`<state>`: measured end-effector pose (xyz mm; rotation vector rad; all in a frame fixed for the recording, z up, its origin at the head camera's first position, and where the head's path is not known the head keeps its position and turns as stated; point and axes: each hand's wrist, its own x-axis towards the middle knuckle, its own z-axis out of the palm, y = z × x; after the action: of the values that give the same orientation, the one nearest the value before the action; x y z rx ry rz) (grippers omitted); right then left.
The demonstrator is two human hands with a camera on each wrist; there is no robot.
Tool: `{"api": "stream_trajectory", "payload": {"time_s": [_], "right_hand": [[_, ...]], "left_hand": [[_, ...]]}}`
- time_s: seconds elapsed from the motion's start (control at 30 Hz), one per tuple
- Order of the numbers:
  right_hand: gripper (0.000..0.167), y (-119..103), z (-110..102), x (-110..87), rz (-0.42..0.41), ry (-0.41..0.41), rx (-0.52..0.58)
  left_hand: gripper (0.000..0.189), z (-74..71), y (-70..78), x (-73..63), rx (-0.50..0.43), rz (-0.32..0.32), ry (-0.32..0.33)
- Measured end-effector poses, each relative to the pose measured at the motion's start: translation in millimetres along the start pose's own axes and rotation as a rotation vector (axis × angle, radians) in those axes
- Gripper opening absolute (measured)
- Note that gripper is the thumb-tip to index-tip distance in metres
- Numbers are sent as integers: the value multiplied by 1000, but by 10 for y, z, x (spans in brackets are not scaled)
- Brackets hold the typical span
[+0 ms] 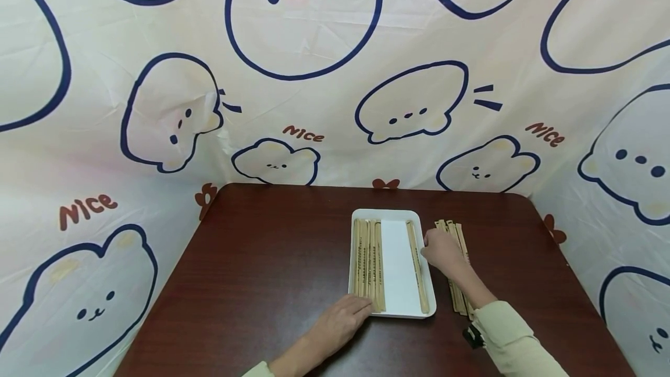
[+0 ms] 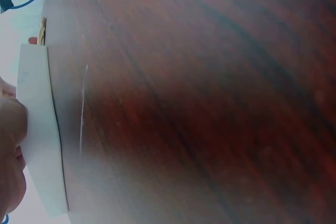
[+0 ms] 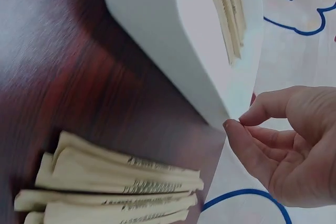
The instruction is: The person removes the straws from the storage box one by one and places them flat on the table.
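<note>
In the head view a white tray point(image 1: 395, 310) holds several paper-wrapped chopsticks point(image 1: 369, 260) side by side along its left side. One more wrapped pair point(image 1: 417, 266) lies along its right side. My left hand point(image 1: 341, 322) grips the tray's front left corner, its fingers over the rim; the left wrist view shows those fingers point(image 2: 11, 124) against the white side wall. My right hand point(image 1: 447, 253) is at the right rim, and in the right wrist view its thumb and index fingertip point(image 3: 236, 137) pinch the tray's edge.
Right of the tray, a loose pile of wrapped chopsticks point(image 3: 131, 182) lies on the dark brown table point(image 1: 262, 260), partly under my right forearm in the head view. A patterned cloth point(image 1: 293, 103) hangs behind and beside the table.
</note>
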<state>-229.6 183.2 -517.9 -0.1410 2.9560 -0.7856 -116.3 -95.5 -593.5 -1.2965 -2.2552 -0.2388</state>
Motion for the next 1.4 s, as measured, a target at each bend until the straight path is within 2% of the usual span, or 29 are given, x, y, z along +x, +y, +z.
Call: {"api": "stream_trajectory", "payload": {"time_s": [0.1, 0.27, 0.43, 0.53, 0.7, 0.93, 1.1, 1.4], "right_hand": [[42, -71, 29, 16, -1, -23, 4], [43, -158, 102, 26, -28, -5, -7], [47, -220, 182, 44, 14, -13, -33], [41, -256, 210, 53, 39, -25, -62], [21, -290, 261, 73, 69, -56, -83], [9, -295, 345, 97, 7, -40, -175], [7, -311, 366, 70, -4, -28, -216], [7, -292, 406, 87, -14, -24, -199]], "left_hand": [[28, 7, 1, -2, -1, 2, 3], [30, 19, -1, -2, 3, 6, 13], [29, 29, -13, 0, 12, 16, 30], [29, 27, -17, 4, 12, 16, 36], [28, 23, -22, 6, 8, 18, 38], [27, 20, -17, 6, 8, 19, 42], [27, 17, -12, 3, 2, 7, 29], [28, -3, 1, 10, 3, -7, 6]]}}
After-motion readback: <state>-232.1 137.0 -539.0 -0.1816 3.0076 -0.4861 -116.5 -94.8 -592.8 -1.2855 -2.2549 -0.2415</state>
